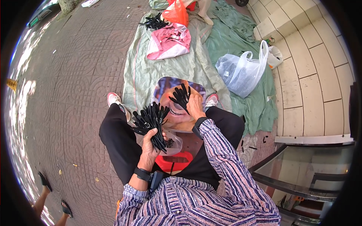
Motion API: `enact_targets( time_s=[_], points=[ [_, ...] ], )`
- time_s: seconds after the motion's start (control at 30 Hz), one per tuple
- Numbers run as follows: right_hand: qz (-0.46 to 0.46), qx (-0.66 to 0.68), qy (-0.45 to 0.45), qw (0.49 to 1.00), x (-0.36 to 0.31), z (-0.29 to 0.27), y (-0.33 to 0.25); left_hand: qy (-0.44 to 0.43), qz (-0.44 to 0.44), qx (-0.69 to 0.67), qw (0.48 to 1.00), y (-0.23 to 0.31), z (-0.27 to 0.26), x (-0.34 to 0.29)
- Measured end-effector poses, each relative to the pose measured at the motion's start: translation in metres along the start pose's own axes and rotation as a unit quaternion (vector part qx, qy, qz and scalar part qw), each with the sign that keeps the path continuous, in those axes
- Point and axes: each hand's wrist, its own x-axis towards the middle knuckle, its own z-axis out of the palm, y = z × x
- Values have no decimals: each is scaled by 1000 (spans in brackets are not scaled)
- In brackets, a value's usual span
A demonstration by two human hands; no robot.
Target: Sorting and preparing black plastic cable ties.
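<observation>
My left hand (151, 142) is closed round a thick bundle of black strap-like strips (151, 119), several bearing small shiny metal pieces. The strips fan upward and outward from my fist. In my right hand (195, 107) is a smaller cluster of similar black strips (181, 95), gripped near its lower end over a board with a printed picture (177, 117). That board lies between my knees, partly covered by both bundles. Below my left hand, a clear plastic bag (174, 147) holds small dark bits. The exact kind of strips is too small to tell.
Green sheets (196, 60) cover the paving ahead. On them lie a pink-and-white cloth (171, 41), another black pile (155, 22) and a white translucent bag (241, 73). A red plastic object (175, 162) sits between my legs. Another person's feet (66, 208) show at lower left.
</observation>
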Motion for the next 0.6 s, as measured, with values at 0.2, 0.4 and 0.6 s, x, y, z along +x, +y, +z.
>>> enact_targets(
  time_s=[0.2, 0.4, 0.6],
  points=[
    [106, 2, -11, 994, -1, -9, 1, 8, 17, 11, 1000, 2, -1, -3],
    [205, 308, -109, 923, -13, -58, -4, 10, 24, 1, 1000, 2, 0, -3],
    [80, 478, -114, 867, -96, -54, -106, -22, 12, 44, 999, -9, 4, 2]
  ],
)
